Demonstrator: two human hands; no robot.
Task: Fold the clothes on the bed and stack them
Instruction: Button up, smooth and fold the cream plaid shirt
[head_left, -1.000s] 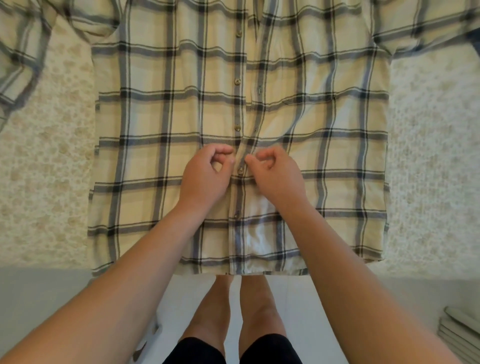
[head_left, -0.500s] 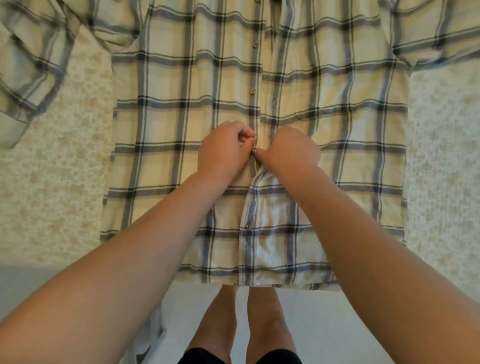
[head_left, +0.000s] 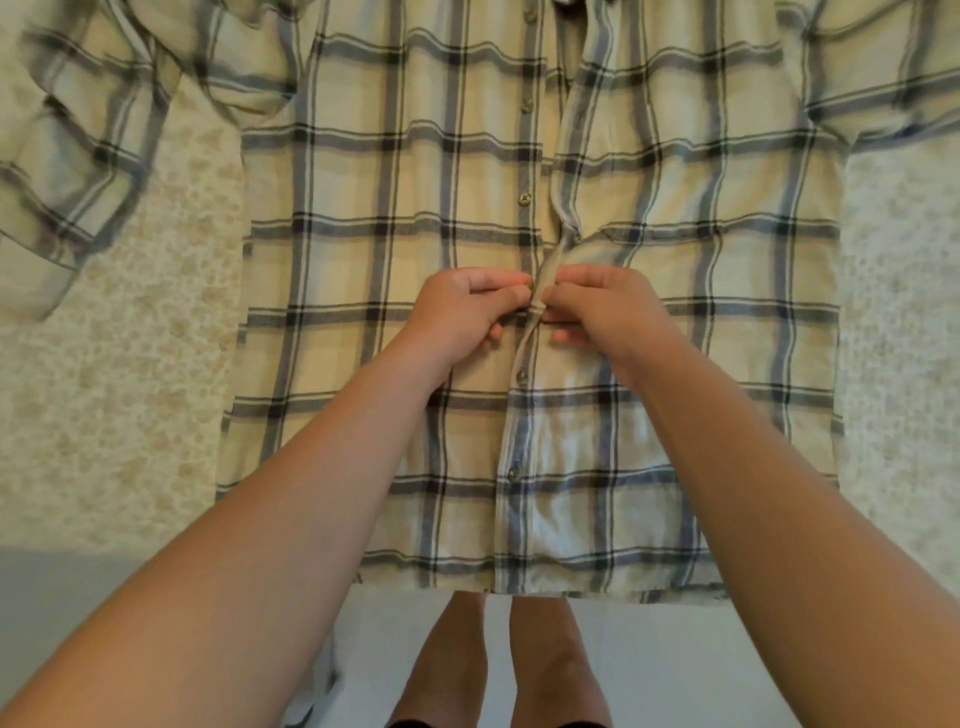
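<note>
Soft woven cloth on a matt printed bed cover

We see a plaid shirt (head_left: 623, 364) of soft, matt woven cloth, flannel-like, cream with grey and dark stripes, lightly creased along its front placket. Its small buttons (head_left: 524, 198), toward twelve o'clock from the hands, look like dull plastic. The bed cover (head_left: 130, 389) at nine and three o'clock is matt fabric with a faint speckled floral print. The floor (head_left: 675, 665) at six o'clock looks smooth and pale.

A plaid shirt (head_left: 363, 270) lies spread on the bed (head_left: 130, 389).
</note>
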